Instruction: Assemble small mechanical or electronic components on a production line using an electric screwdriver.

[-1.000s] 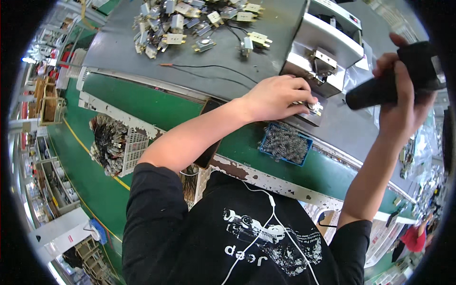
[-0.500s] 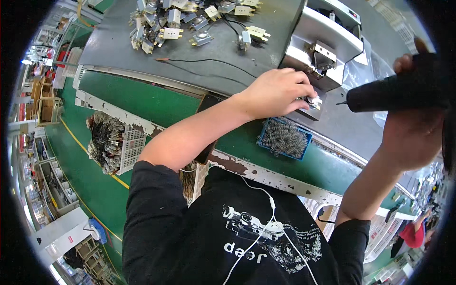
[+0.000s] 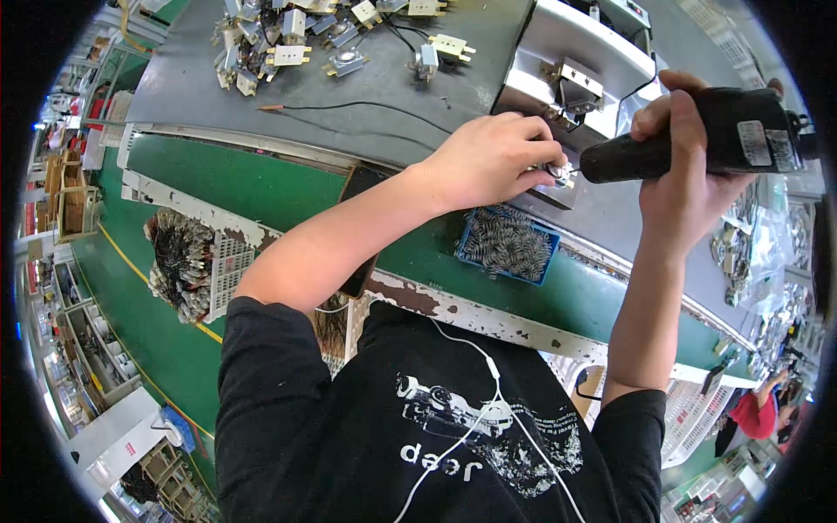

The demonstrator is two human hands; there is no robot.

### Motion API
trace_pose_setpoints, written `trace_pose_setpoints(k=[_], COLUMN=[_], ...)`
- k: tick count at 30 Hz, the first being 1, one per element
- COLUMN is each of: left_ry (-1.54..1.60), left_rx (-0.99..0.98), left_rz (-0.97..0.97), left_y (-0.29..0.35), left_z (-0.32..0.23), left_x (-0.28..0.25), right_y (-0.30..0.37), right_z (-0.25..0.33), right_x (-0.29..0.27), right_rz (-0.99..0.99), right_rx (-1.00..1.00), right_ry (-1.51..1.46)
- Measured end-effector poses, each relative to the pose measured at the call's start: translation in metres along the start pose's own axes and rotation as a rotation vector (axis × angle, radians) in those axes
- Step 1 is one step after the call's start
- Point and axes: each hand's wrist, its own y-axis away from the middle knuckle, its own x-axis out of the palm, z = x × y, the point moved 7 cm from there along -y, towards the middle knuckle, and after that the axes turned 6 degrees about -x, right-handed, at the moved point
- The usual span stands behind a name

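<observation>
Electrical component, small, silver with pale terminals: on a low metal block at the right of centre of the frame, near the front edge of the grey surface. Largely hidden by the hand. Handling (judged): light, rigid, perhaps slick on its metal faces; terminals probably the weak point. Best hold: by the casing sides, clear of the terminals.

Left hand: forearm slants up from lower left, palm down, wrist roughly straight; thumb and fingers pinched together on the component. Right hand: raised at right, forearm near vertical; fingers wrapped round a black power screwdriver, its nose pointing left, just beside the component. Bit contact: cannot tell. Below the left hand: springs in a blue tray.
</observation>
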Motion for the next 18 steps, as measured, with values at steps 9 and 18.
trace_pose_setpoints(k=[9,18], left_ry=[0.011,0.019], left_rx=[-0.012,0.006], left_rz=[0.015,0.009], left_y=[-0.0001,-0.0013], left_z=[0.0001,-0.0004], left_x=[0.0007,0.0001], right_y=[0.0034,-0.0020], right_z=[-0.0009,0.0003], right_x=[0.0099,0.0086], right_rz=[0.113,0.025], right_rx=[-0.011,-0.053], right_ry=[-0.048,-0.243])
